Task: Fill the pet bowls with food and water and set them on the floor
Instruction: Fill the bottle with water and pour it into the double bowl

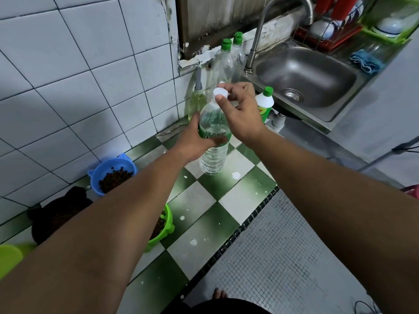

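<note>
A clear water bottle (213, 155) with a green label stands on the green-and-white checkered counter (226, 200). My left hand (195, 141) grips its middle. My right hand (240, 109) pinches the white cap (220, 93) at the bottle's top. A blue pet bowl (108, 168) with brown kibble sits by the tiled wall. A black bowl (56, 211) sits nearer me, partly behind my left arm. A green bowl (166, 225) with kibble peeks out from under my left forearm.
A steel sink (306, 80) with a tall tap (260, 35) lies to the right. Green-capped bottles (226, 57) and a detergent bottle (265, 103) stand near it. A dish rack (328, 30) is behind. A lime-green object (9, 259) sits at the left edge. My foot (219, 293) is on the grey floor.
</note>
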`<control>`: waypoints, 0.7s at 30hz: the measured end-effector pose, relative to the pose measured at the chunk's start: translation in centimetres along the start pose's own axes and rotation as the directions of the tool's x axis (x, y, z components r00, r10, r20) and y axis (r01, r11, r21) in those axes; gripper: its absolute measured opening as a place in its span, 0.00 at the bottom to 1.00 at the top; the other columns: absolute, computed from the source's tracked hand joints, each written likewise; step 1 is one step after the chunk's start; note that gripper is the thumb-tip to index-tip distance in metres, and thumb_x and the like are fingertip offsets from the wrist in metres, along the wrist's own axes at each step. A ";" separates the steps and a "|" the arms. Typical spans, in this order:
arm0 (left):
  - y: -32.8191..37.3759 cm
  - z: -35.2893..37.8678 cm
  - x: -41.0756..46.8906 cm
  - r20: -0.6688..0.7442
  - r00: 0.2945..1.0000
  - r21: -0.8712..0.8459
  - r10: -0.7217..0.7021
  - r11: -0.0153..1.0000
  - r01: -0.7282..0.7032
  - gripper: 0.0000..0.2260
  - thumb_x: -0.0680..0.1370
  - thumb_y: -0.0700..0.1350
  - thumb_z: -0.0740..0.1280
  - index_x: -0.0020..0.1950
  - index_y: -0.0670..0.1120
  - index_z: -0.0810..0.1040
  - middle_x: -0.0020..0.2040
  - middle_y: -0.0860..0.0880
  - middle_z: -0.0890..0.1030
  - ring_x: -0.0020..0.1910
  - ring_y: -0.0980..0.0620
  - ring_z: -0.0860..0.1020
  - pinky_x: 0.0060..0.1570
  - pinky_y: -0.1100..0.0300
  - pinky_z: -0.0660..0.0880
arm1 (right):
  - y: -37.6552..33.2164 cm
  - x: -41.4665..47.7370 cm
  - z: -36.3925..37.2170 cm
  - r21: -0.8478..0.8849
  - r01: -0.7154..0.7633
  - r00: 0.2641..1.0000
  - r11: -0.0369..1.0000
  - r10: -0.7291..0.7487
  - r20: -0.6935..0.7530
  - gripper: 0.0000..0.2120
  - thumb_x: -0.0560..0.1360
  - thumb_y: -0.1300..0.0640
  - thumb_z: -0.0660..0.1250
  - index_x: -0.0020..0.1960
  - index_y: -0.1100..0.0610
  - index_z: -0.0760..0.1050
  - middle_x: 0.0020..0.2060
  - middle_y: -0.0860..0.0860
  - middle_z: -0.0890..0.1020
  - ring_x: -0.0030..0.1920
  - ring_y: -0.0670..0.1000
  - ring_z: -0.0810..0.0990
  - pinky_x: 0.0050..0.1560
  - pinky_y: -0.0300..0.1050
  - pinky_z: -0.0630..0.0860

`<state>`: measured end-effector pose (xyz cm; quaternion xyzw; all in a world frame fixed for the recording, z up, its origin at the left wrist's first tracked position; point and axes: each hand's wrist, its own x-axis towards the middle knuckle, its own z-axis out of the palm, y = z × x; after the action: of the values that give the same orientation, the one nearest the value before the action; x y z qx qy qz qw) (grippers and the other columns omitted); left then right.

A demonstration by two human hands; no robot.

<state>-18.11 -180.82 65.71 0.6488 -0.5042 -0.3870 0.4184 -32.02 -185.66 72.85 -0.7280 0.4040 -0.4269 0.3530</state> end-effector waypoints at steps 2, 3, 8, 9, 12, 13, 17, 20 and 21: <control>-0.1 -0.2 0.0 0.023 1.000 -0.011 -0.006 1.000 0.006 0.42 0.64 0.57 0.84 0.74 0.57 0.67 0.61 0.60 0.80 0.61 0.58 0.78 0.66 0.53 0.75 | 0.0 0.2 -0.4 -0.076 0.041 0.998 0.996 -0.038 0.048 0.17 0.80 0.55 0.65 0.67 0.58 0.76 0.53 0.51 0.68 0.49 0.37 0.72 0.58 0.28 0.69; -0.2 -0.2 0.1 0.030 1.000 -0.017 -0.005 1.000 0.006 0.43 0.63 0.58 0.84 0.74 0.58 0.67 0.62 0.60 0.80 0.62 0.58 0.78 0.67 0.51 0.75 | 0.0 0.3 -0.5 -0.111 0.065 0.996 0.992 -0.058 0.066 0.18 0.81 0.54 0.64 0.68 0.58 0.75 0.53 0.51 0.68 0.50 0.38 0.72 0.59 0.29 0.69; -0.2 -0.2 0.1 0.036 0.999 -0.024 0.003 1.000 -0.003 0.41 0.65 0.55 0.84 0.73 0.59 0.68 0.62 0.60 0.80 0.62 0.58 0.78 0.68 0.50 0.75 | -0.2 0.5 -0.8 -0.210 0.138 0.988 0.968 -0.119 0.103 0.18 0.81 0.54 0.61 0.70 0.57 0.74 0.56 0.50 0.72 0.55 0.45 0.74 0.66 0.47 0.72; -0.1 -0.3 0.1 0.037 0.999 -0.018 0.007 1.000 -0.007 0.40 0.65 0.55 0.84 0.72 0.59 0.68 0.62 0.60 0.80 0.62 0.58 0.78 0.68 0.50 0.75 | -0.2 0.5 -0.9 -0.212 0.145 0.987 0.967 -0.125 0.102 0.18 0.82 0.55 0.60 0.70 0.57 0.74 0.56 0.50 0.72 0.57 0.46 0.74 0.67 0.49 0.72; -0.1 -0.2 0.1 0.041 0.999 -0.001 0.011 1.000 -0.011 0.41 0.64 0.57 0.84 0.72 0.60 0.68 0.62 0.60 0.80 0.62 0.57 0.78 0.67 0.50 0.75 | -0.1 0.6 -0.9 -0.179 0.134 0.990 0.975 -0.126 0.059 0.18 0.83 0.56 0.59 0.70 0.59 0.73 0.57 0.51 0.71 0.56 0.43 0.72 0.67 0.44 0.72; -0.2 -0.2 0.1 0.036 0.999 0.001 0.011 1.000 -0.011 0.41 0.63 0.58 0.84 0.71 0.60 0.68 0.62 0.60 0.80 0.62 0.57 0.78 0.67 0.49 0.75 | -0.1 0.6 -0.9 -0.164 0.130 0.992 0.978 -0.126 0.033 0.17 0.83 0.57 0.59 0.70 0.60 0.73 0.57 0.51 0.71 0.56 0.41 0.72 0.66 0.41 0.71; -0.4 -0.1 0.0 0.043 0.999 -0.024 0.008 1.000 -0.007 0.44 0.62 0.59 0.84 0.73 0.60 0.67 0.65 0.59 0.79 0.64 0.57 0.77 0.70 0.49 0.74 | 0.9 0.3 -1.1 -0.063 0.092 0.985 0.994 -0.100 -0.142 0.16 0.82 0.59 0.60 0.68 0.62 0.74 0.57 0.55 0.71 0.54 0.34 0.72 0.62 0.29 0.68; -0.6 -0.2 -0.1 0.045 0.999 -0.018 -0.003 1.000 0.004 0.44 0.63 0.59 0.83 0.74 0.61 0.65 0.67 0.58 0.78 0.66 0.56 0.76 0.70 0.47 0.73 | 3.0 -1.2 -1.7 -0.050 0.025 0.965 0.998 -0.038 -0.258 0.15 0.82 0.59 0.60 0.67 0.63 0.74 0.57 0.56 0.70 0.52 0.30 0.71 0.59 0.25 0.66; -0.6 -0.2 -0.1 0.043 0.999 -0.011 -0.006 1.000 0.007 0.44 0.63 0.59 0.83 0.75 0.61 0.65 0.68 0.58 0.77 0.67 0.54 0.75 0.70 0.47 0.72 | 4.2 -2.1 -1.9 -0.072 -0.009 0.966 0.997 -0.010 -0.260 0.15 0.82 0.59 0.60 0.67 0.63 0.74 0.57 0.56 0.70 0.52 0.29 0.70 0.59 0.24 0.65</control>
<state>-17.78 -180.60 65.20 0.6397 -0.5089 -0.4049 0.4097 -35.56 -185.87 69.28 -0.6782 0.4618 -0.5039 0.2701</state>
